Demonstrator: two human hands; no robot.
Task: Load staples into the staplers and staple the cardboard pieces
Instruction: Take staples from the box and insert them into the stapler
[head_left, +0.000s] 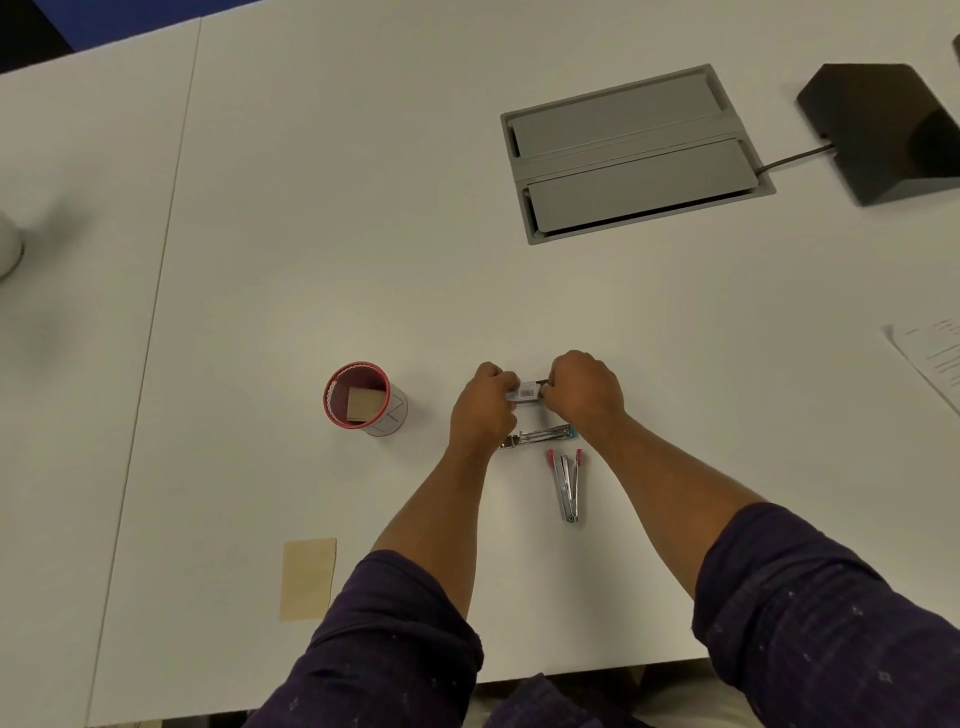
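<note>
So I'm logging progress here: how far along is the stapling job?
Early. Done: both staplers lie hinged open on the table, the blue-tipped stapler and the red-tipped stapler. In hand: the left hand and right hand both grip a small staple box, seemingly opening it. Left: loading both, then stapling the cardboard piece near the table edge and the one in the red-rimmed cup.

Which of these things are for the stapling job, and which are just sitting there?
For the job:
- small staple box, held by the left hand and the right hand
- blue-tipped stapler
- red-tipped stapler, opened
- cardboard piece
- red cup with cardboard inside

Just lying about:
- grey cable hatch
- black box
- printed paper
</note>
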